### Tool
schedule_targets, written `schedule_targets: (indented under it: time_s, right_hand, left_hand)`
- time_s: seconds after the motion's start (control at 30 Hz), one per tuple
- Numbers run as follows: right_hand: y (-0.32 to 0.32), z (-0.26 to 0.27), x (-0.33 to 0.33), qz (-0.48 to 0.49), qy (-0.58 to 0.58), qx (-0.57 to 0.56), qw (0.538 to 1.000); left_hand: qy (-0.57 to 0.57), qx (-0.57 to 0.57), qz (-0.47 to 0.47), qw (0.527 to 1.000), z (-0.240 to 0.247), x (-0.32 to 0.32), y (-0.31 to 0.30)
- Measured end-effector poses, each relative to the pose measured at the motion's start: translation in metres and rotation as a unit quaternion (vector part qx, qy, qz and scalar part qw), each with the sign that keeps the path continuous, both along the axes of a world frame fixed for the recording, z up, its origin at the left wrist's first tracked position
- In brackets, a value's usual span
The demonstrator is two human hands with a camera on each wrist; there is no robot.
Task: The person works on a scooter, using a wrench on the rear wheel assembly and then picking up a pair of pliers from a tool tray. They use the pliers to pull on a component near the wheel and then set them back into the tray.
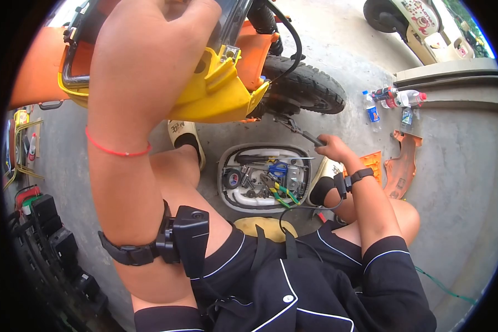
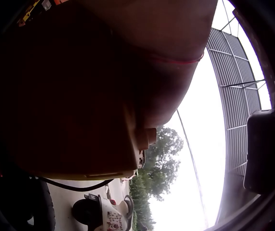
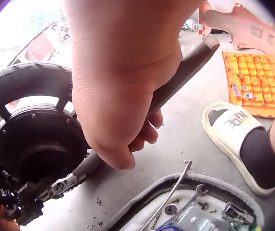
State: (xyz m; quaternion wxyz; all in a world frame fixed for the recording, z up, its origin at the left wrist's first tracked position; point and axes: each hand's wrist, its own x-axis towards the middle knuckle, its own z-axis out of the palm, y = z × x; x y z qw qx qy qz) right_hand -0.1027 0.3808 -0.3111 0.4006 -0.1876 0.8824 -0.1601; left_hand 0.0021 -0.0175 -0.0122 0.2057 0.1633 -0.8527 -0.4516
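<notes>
In the head view, my right hand [image 1: 333,148] grips the dark grey handle of a pliers-like tool [image 1: 307,135]. The tool's metal head [image 3: 63,186] reaches the hub area of the black wheel [image 3: 29,130]. In the right wrist view, the fingers curl round the handle. My left hand [image 1: 169,27] is over the yellow and orange front bodywork [image 1: 218,83] of a scooter, at the top edge of the head view. Its fingertips lie out of frame, and the left wrist view is too dark to show them, so I cannot tell what they hold.
Between the feet sits a grey-rimmed tray [image 1: 222,166] holding green-and-yellow pliers [image 1: 279,191], a screwdriver, tape and small parts. Several bottles [image 1: 373,108] and orange panels [image 1: 404,166] lie to the right. A cream scooter [image 1: 420,25] stands behind; black cases [image 1: 61,238] line the left.
</notes>
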Motion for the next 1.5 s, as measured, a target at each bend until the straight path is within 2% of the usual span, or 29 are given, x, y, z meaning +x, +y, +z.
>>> schedule_targets:
  time_s: [0.17,0.3,0.37,0.4,0.47,0.6,0.67,0.7,0.77,0.93,1.03,1.1,1.17,1.23,1.3,1.5]
  right_hand:
    - [-0.009,0.017,-0.008,-0.025,-0.046,-0.004,0.999]
    - [-0.009,0.021,-0.016,0.002,-0.047,0.002,0.999]
    - [-0.01,0.022,-0.017,-0.004,-0.056,0.008,0.998]
    - [-0.011,0.023,-0.016,-0.004,-0.056,0.008,0.998]
    - [-0.016,0.025,-0.017,-0.016,-0.075,0.024,0.997]
    - [-0.017,0.024,-0.013,-0.011,-0.067,0.034,0.997]
    - [-0.014,0.015,-0.009,0.029,0.047,0.04,0.998]
    - [-0.012,0.016,-0.005,0.026,0.048,0.042,0.998]
    - [-0.019,0.025,0.008,0.047,0.144,0.108,0.983]
    - [0.002,0.062,0.033,0.059,0.199,0.126,0.97]
    - [0.011,0.104,0.046,0.062,0.228,0.084,0.968]
    - [0.011,0.136,0.058,0.08,0.322,-0.006,0.943]
    - [0.007,0.169,0.072,0.078,0.363,-0.041,0.928]
    - [0.004,0.2,0.084,0.087,0.422,-0.088,0.898]
    - [-0.001,0.227,0.096,0.076,0.425,-0.093,0.897]
    - [-0.009,0.253,0.117,0.028,0.42,-0.147,0.895]
  left_hand:
    - [-0.002,-0.022,0.013,1.0,0.003,0.0,0.002]
    - [-0.001,-0.023,0.016,1.0,0.008,0.002,0.011]
    - [0.075,-0.008,0.049,0.996,0.026,0.006,0.036]
    - [0.074,-0.008,0.049,0.996,0.032,0.008,0.035]
    - [0.005,0.096,0.03,0.995,0.042,0.008,0.031]
    - [-0.002,0.089,0.042,0.995,0.043,0.007,0.04]
    - [0.041,-0.126,0.117,0.984,0.024,0.0,0.05]
    - [0.042,-0.124,0.115,0.985,0.013,-0.002,0.036]
    - [0.026,-0.044,0.004,0.999,0.0,-0.003,-0.002]
    - [-0.013,-0.011,0.006,1.0,0.005,-0.001,0.002]
    - [-0.011,-0.015,-0.01,1.0,0.002,-0.002,-0.002]
    - [-0.002,-0.014,-0.029,0.999,-0.002,-0.005,-0.008]
    - [0.043,-0.086,-0.008,0.995,-0.009,-0.008,-0.012]
    - [0.042,-0.063,-0.002,0.997,-0.009,-0.008,-0.01]
    - [0.006,-0.028,0.011,1.0,-0.001,-0.005,-0.003]
    - [0.004,-0.089,0.019,0.996,0.0,-0.002,-0.003]
